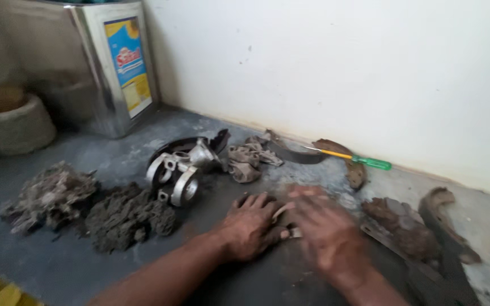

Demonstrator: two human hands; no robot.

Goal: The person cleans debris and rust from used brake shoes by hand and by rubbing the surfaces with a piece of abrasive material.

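Note:
My left hand [249, 225] lies palm down on the dark grey floor [63, 260], fingers spread. My right hand [325, 229] is blurred with motion just to its right, fingers pointing left and touching a small pale part [293, 231] between the two hands. What that part is I cannot make out. A silver metal casting [180, 173] with round openings sits just beyond my left hand, leaning on a black curved piece [184, 144].
Two heaps of grey dirty waste [89, 207] lie at the left. A crumpled rag [246, 158], a green-handled screwdriver [364, 161] and curved brake shoes [443, 218] lie along the white wall. A square tin can [114, 62] and a stone bowl [9, 124] stand at the back left.

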